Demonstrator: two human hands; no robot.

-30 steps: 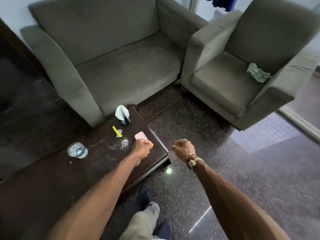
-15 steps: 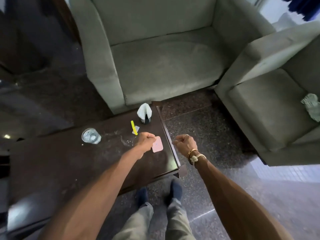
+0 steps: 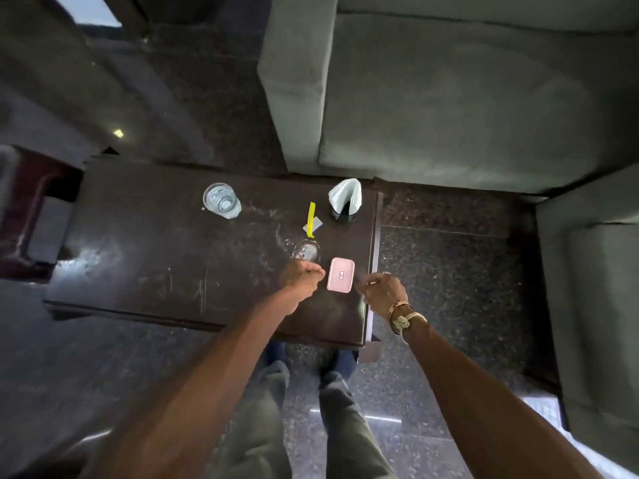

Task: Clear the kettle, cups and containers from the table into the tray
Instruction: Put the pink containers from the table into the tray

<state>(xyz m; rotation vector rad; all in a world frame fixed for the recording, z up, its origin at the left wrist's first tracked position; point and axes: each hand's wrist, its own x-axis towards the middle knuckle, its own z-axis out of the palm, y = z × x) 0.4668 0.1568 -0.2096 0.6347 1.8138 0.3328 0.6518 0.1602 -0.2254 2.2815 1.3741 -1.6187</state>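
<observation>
Container (image 3: 340,274) between grips | left grip (image 3: 302,276) curled, empty | right grip (image 3: 382,292) blurred, cannot tell

This was a sitting room or lounge. A low, dark wooden tabletop (image 3: 155,271), scuffed and smeared, stood on a polished dark stone floor (image 3: 449,271). Beyond its far edge sat a grey upholstered armchair (image 3: 449,98), with a second armchair (image 3: 594,288) off to its right. On the tabletop stood a water glass (image 3: 221,200) and a napkin holder (image 3: 345,202).

Pink container (image 3: 340,274) on table (image 3: 155,254) btw L hand (image 3: 301,276), R hand (image 3: 382,292).
</observation>
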